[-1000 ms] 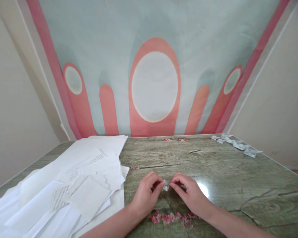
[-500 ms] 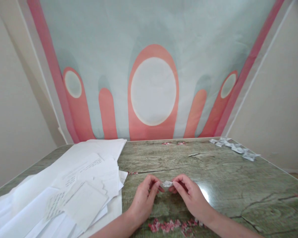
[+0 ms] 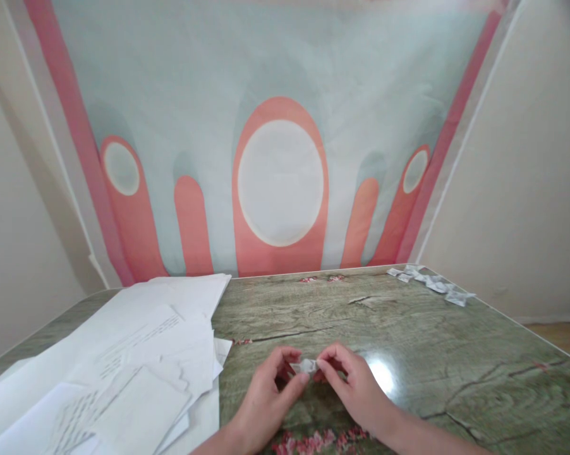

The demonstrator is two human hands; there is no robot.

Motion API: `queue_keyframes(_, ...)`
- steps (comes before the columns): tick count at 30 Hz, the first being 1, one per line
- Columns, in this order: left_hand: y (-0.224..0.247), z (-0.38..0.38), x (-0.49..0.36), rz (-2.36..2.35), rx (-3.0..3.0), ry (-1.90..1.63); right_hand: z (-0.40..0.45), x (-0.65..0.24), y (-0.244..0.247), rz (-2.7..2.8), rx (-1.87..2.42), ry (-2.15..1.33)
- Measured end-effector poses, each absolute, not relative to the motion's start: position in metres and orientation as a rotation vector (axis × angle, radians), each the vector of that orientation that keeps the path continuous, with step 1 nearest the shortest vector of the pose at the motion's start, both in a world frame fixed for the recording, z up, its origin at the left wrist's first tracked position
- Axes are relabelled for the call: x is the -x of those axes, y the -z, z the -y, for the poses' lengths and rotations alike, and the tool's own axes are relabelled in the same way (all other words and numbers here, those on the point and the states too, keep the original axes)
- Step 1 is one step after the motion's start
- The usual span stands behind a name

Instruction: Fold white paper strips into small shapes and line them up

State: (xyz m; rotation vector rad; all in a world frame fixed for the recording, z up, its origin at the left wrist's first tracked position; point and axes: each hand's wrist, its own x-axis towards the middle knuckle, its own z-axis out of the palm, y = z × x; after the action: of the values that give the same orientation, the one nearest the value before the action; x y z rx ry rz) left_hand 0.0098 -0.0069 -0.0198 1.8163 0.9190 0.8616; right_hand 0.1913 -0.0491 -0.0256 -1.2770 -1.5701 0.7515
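Note:
A small piece of white paper, twisted at its ends like a candy wrapper (image 3: pixel 306 366), is held level just above the wood-patterned table (image 3: pixel 408 335). My right hand (image 3: pixel 356 388) pinches its right end between thumb and fingertips. At the other end is my left hand (image 3: pixel 268 392), curled around it. The left thumb tip touches the paper's lower edge, and the left index finger is raised a little off it. Whether anything is wrapped inside the paper I cannot tell.
Left of my hands lies a spread of white paper sheets (image 3: pixel 133 335) and torn pieces, some printed. Several similar small twisted papers (image 3: pixel 436 285) lie at the table's far right corner. Behind the table hangs a backdrop (image 3: pixel 209 82) with pink arch shapes.
The view has tilted and shifted slightly. My left index finger and thumb have parted somewhat around the left end of the twisted paper; the right hand keeps its pinch.

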Motion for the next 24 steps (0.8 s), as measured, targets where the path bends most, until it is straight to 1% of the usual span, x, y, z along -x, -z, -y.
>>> queue_keyframes(6,0.0181,0.0055,-0.0117,-1.002,-1.935,-0.777,0.0531,-0.1909,0.0246,1.708,1.287,-0.597)
queue_keyframes(24,0.0207,0.0082,-0.0123,-0.891,-1.959,-0.892,0.0537,-0.1933,0.0204,1.889,1.188,-0.618)
